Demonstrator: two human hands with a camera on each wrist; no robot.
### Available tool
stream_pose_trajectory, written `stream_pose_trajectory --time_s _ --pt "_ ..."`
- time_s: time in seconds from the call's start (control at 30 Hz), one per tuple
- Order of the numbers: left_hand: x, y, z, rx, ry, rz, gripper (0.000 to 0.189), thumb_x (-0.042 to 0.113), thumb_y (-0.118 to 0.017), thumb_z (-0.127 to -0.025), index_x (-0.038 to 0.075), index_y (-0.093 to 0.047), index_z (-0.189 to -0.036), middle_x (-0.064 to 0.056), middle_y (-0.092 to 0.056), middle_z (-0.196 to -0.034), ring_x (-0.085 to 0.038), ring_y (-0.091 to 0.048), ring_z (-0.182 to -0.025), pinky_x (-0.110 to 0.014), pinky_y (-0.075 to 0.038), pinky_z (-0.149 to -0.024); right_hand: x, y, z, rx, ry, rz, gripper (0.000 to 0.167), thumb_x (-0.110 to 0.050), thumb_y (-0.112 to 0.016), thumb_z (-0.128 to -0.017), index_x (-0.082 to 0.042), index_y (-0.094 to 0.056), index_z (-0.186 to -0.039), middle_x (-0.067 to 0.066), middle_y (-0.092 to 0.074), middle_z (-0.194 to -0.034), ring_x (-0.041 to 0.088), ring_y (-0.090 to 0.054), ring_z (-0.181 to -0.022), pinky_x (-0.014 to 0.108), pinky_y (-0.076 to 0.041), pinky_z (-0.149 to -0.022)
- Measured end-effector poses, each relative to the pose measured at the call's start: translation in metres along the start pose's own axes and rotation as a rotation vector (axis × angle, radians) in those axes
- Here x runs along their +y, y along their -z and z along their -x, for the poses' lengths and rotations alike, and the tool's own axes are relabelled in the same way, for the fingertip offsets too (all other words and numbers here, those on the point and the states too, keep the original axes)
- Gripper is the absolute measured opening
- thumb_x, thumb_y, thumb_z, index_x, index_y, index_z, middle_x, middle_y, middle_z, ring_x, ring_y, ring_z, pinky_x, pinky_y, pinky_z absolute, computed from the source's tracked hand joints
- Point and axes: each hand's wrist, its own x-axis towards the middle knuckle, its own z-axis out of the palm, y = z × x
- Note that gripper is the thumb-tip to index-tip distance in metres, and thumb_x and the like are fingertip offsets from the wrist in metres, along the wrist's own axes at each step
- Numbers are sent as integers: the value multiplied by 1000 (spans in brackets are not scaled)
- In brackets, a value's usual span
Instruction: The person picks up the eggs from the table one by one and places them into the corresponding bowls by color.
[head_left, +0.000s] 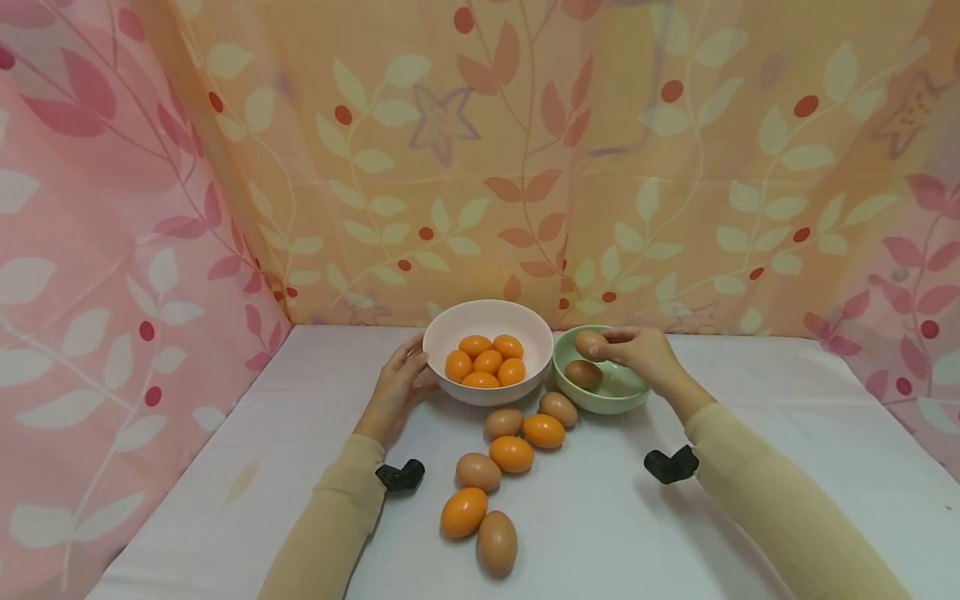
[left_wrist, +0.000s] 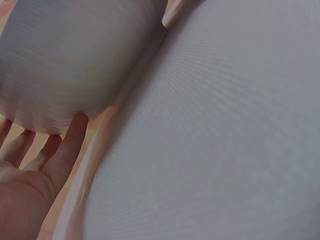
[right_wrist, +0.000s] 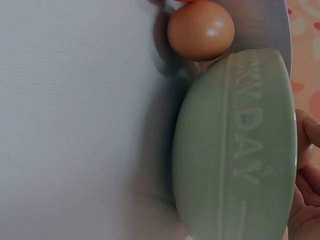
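In the head view, the left hand [head_left: 399, 385] rests against the side of a white bowl [head_left: 531, 332] that holds several orange eggs [head_left: 487, 362]. The left wrist view shows its extended fingers [left_wrist: 72, 137] touching the bowl's outer wall [left_wrist: 75, 60]. Over a green bowl [head_left: 611, 405], the right hand [head_left: 637, 354] pinches a brown egg [head_left: 590, 342] between thumb and fingers. Below that egg, another brown egg [head_left: 582, 375] lies inside the green bowl. From the right wrist, the green bowl [right_wrist: 230, 145] with raised lettering hides most of the right hand [right_wrist: 306, 190] and the pinched egg.
Several brown and orange eggs lie in a loose line on the white tabletop [head_left: 600, 517], from a brown egg [head_left: 558, 409] beside the bowls to another brown egg [head_left: 497, 543] near the front. A floral curtain [head_left: 480, 167] hangs behind the table.
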Motion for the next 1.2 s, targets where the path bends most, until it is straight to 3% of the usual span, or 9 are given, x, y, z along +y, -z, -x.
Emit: stream_pose_trajectory --time_s 0.47,0.8,1.2 --pt "-1 0 0 11 -2 -4 51 22 -53 -102 21 -41 -152 0 -39 -158 -26 -42 -139 -51 -49 -101 6 -7 -17 30 -6 -51 56 -24 -72 -91 6 -56 -135 23 -54 -143 33 -56 -128 29 -52 -98" --pt "0 0 0 19 -3 -15 51 23 -53 -102 21 -41 -152 -1 -38 -159 -26 -43 -139 -52 -49 -102 11 -13 -22 47 -42 -16 56 -26 -73 -90 4 -58 -135 23 -59 -136 31 -61 -121 40 -49 -105" --pt "1 0 0 11 4 -22 51 24 -53 -103 22 -40 -152 0 -38 -159 -27 -43 -140 -51 -49 -102 15 -19 -28 26 -106 -36 54 -24 -72 -91 5 -57 -134 24 -59 -138 34 -59 -125 42 -46 -109"
